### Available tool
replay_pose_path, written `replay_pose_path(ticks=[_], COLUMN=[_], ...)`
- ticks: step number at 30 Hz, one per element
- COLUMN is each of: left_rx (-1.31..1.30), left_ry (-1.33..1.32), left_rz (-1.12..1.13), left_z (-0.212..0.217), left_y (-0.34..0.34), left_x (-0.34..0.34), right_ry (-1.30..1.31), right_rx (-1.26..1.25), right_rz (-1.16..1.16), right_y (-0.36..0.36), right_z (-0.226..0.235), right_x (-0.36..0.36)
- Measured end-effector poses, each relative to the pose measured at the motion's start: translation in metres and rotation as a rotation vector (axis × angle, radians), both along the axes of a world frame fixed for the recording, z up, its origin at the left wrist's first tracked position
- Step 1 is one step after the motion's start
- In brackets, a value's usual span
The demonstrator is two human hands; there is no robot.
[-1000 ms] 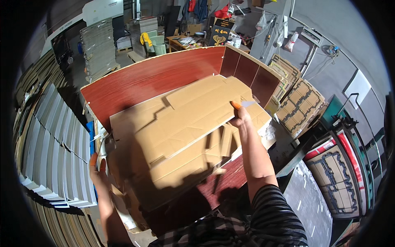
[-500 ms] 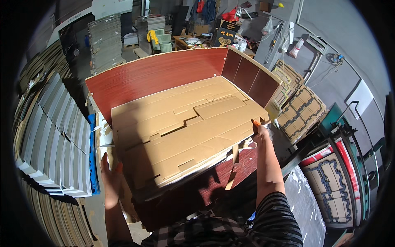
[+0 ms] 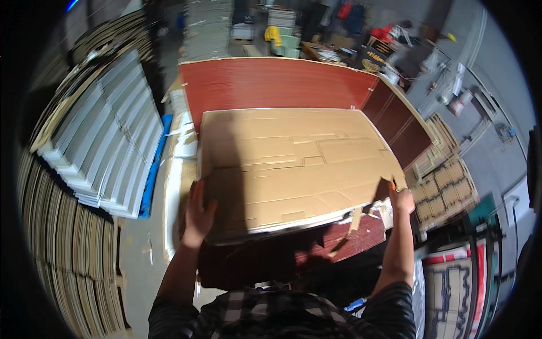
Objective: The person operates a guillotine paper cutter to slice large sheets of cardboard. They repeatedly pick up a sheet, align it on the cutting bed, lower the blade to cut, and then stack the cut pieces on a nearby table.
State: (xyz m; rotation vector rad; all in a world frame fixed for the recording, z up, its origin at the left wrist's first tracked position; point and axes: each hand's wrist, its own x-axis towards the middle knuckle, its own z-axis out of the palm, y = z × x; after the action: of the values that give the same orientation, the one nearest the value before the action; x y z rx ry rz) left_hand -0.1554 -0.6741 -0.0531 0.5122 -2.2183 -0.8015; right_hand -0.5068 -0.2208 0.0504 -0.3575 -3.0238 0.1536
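A stack of brown die-cut cardboard sheets (image 3: pixel 293 164) lies in front of me, its top sheet marked with cut lines and creases. At its near left edge my left hand (image 3: pixel 199 217) stands with thumb and fingers apart; whether it touches the cardboard is hard to tell. My right hand (image 3: pixel 402 200) is closed at the near right corner of the stack, its fingers curled about the sheet's edge. Something orange shows at that hand's thumb. Shadow covers the left part of the top sheet.
Dark red boards (image 3: pixel 271 85) wall the far and right sides of the stack. To the left rise a bundle of grey-white sheets (image 3: pixel 107 141) and a brown cardboard pile (image 3: pixel 68 243). Die boards (image 3: pixel 449 189) lean at the right. A torn cardboard strip (image 3: pixel 354 220) hangs in front.
The view has swung, so the stack appears squarer to me. The top sheet's raised cut pieces now lie flatter. My left hand is closer to the stack's edge; the right stays at its corner.
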Motion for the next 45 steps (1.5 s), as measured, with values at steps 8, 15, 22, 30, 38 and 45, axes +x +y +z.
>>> replay_pose_path(ticks=[8,15,22,30,38,45], left_rx=[-0.703,-0.528,-0.375,-0.670,-0.440,-0.617], left_ry=[-0.011,-0.357,-0.300,-0.418,-0.648,-0.708], left_rz=[-0.106,-0.222,-0.310,0.051,-0.081,-0.101], left_z=[0.016,0.031,0.026,0.059,0.042,0.071], left_y=[0.053,0.072,0.071,-0.013,-0.022,-0.002], left_x=[-0.021,-0.030,-0.027,-0.056,-0.080,-0.099], right_ry=[0.248,0.007,-0.043,-0.016,-0.104,-0.079], right_rx=[0.101,0.033,-0.004,-0.021,-0.052,-0.068], right_rz=[0.609,0.529,0.531,0.494,0.464,0.536], right_y=[-0.063,-0.082,-0.064,-0.095,-0.103,-0.089], right_z=[-0.092,-0.074,-0.075,-0.080,-0.060,-0.055], right_x=[0.007,0.020,0.017,0.014,0.026,0.029])
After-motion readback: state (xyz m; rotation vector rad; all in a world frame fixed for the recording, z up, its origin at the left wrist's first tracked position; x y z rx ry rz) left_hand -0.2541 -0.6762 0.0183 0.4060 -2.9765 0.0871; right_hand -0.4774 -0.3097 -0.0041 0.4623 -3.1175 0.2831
